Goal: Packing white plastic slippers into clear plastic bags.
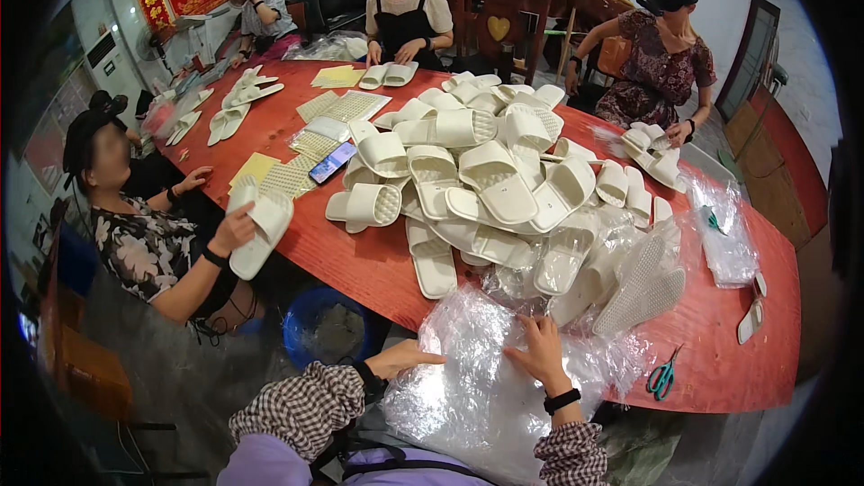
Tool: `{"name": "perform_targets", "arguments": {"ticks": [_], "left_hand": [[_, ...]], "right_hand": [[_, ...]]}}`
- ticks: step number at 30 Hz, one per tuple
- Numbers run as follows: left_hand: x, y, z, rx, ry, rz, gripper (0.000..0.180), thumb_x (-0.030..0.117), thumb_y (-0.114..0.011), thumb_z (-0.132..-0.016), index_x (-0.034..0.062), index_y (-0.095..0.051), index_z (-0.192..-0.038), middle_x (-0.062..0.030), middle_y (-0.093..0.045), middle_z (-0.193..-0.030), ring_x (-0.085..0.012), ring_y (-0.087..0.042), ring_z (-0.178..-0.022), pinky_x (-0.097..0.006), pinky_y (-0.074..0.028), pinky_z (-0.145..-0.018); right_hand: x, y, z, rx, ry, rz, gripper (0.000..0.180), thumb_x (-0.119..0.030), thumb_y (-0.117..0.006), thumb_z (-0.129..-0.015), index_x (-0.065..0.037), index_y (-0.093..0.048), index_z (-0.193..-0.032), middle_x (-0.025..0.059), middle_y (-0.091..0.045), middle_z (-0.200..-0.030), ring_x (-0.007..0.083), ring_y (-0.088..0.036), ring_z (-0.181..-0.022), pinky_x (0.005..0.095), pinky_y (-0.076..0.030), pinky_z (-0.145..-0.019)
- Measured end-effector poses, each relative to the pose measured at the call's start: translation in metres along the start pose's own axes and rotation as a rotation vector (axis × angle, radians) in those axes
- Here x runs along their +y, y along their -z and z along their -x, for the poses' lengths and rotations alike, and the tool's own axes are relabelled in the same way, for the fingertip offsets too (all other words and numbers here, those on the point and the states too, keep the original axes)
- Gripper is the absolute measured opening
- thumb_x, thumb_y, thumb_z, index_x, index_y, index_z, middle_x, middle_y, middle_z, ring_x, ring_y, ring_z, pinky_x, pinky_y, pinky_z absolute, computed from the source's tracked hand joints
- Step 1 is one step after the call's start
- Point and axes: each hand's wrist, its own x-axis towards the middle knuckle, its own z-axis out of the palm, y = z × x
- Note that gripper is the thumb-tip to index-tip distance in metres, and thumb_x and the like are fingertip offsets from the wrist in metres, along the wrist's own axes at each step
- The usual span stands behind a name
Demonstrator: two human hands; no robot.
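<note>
Red table (738, 378) spans the room. Crumpled clear plastic (463, 382) lies between the wearer's hands, running roughly 12 to 6 o'clock: at 3 o'clock from the left hand (403, 360), whose grip I cannot tell; at 9 from the right hand (542, 353), spread wide, nearer the cream slippers (497, 184) heaped at 12.

A workshop: people (409, 25) surround a red wooden table (328, 238) bearing heaped cream open-toed slippers (494, 184) and clear plastic bags (727, 247).
</note>
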Motion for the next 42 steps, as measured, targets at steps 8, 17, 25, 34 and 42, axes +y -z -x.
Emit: {"name": "perform_targets", "arguments": {"ticks": [8, 17, 25, 34, 42], "left_hand": [[0.006, -0.019, 0.007, -0.150, 0.160, 0.481, 0.055, 0.024, -0.067, -0.090, -0.0066, -0.045, -0.130, -0.0141, -0.059, -0.120, -0.0187, -0.063, -0.103, -0.035, -0.056, -0.081], [-0.004, -0.027, 0.019, -0.191, -0.221, 0.278, 0.047, 0.017, -0.062, -0.092, -0.0014, -0.046, -0.133, -0.0094, -0.058, -0.124, -0.0165, -0.060, -0.101, -0.031, -0.050, -0.090], [0.033, -0.010, 0.108, -0.075, -0.247, 0.371, 0.046, 0.014, -0.065, -0.091, -0.0002, -0.050, -0.131, -0.0073, -0.059, -0.121, -0.0154, -0.054, -0.113, -0.033, -0.044, -0.097], [0.166, 0.171, 0.219, 0.569, -1.065, -0.646, 0.037, 0.016, -0.060, -0.091, 0.0035, -0.055, -0.125, -0.0087, -0.063, -0.113, -0.0209, -0.061, -0.106, -0.035, -0.048, -0.095], [0.247, 0.321, 0.196, 0.661, -1.098, 0.667, 0.030, 0.023, -0.061, -0.091, 0.0010, -0.059, -0.111, -0.0112, -0.063, -0.105, -0.0219, -0.065, -0.091, -0.035, -0.055, -0.080]], "right_hand": [[0.006, 0.004, 0.001, 0.030, 0.023, -0.047, 0.064, -0.026, -0.079, -0.066, -0.013, -0.057, -0.125, 0.0128, -0.052, -0.115, 0.0328, -0.048, -0.112, 0.0431, -0.040, -0.095], [0.005, 0.013, 0.000, -0.026, 0.096, -0.197, 0.059, -0.022, -0.079, -0.071, -0.007, -0.058, -0.124, 0.0142, -0.054, -0.118, 0.0334, -0.050, -0.112, 0.0414, -0.041, -0.097], [-0.074, 0.140, 0.022, -0.065, -0.005, -0.583, 0.038, -0.004, -0.059, -0.080, 0.000, -0.058, -0.118, 0.0100, -0.051, -0.127, 0.0222, -0.051, -0.118, 0.0325, -0.040, -0.102], [-0.106, 0.187, 0.023, 0.191, -0.136, -0.546, 0.032, -0.011, -0.053, -0.097, 0.005, -0.056, -0.123, 0.0135, -0.060, -0.118, 0.0216, -0.056, -0.108, 0.0326, -0.043, -0.097], [-0.097, 0.158, 0.030, 0.063, -0.307, -0.596, 0.027, -0.011, -0.055, -0.096, 0.004, -0.060, -0.118, 0.0114, -0.064, -0.114, 0.0193, -0.058, -0.107, 0.0318, -0.044, -0.097]]}}
